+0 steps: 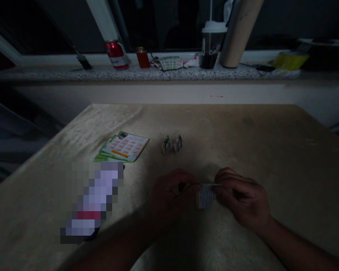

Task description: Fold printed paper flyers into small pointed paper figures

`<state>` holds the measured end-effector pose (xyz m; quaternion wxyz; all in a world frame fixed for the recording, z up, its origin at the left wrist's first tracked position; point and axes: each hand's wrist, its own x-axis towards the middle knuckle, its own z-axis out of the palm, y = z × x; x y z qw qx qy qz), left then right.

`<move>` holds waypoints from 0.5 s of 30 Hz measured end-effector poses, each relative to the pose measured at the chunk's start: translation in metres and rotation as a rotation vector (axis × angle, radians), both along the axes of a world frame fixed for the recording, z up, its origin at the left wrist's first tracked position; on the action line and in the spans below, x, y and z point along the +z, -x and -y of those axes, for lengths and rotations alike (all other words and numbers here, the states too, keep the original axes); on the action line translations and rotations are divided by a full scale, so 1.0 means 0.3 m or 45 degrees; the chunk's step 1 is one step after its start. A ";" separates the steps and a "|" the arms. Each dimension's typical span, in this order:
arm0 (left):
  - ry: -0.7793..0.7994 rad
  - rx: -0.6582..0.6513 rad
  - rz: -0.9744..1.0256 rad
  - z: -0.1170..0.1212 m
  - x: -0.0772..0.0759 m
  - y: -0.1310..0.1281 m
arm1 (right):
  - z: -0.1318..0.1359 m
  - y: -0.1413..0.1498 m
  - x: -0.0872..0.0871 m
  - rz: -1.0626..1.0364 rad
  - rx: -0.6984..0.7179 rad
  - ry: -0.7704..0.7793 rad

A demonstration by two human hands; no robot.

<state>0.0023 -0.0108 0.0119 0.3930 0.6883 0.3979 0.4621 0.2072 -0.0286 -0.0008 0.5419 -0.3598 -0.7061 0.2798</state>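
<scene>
Fingers: left hand (173, 190) and right hand (244, 195) both pinch a small printed paper (205, 197).
Paper: near centre, between the hands.
Bench (243, 150): pale, dimly lit; printed cards (127, 146) and a pixelated object (96, 203) lie left, two folded papers (167, 145) beyond the hands.
Room: dark window (161, 24) far; speckled sill (169, 76) bearing red can (116, 55), lidded cup (210, 47).

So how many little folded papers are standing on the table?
2: the left folded paper, right of the card stack, and the right folded paper, close beside it. Others could be hidden behind them.
</scene>
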 end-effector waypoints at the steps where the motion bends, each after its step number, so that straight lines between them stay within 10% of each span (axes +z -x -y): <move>1: 0.030 0.007 0.008 -0.001 -0.002 -0.002 | 0.000 0.000 0.000 0.002 -0.006 0.012; 15: 0.542 0.060 0.338 -0.031 -0.038 -0.009 | -0.006 0.005 -0.019 -0.004 0.111 0.358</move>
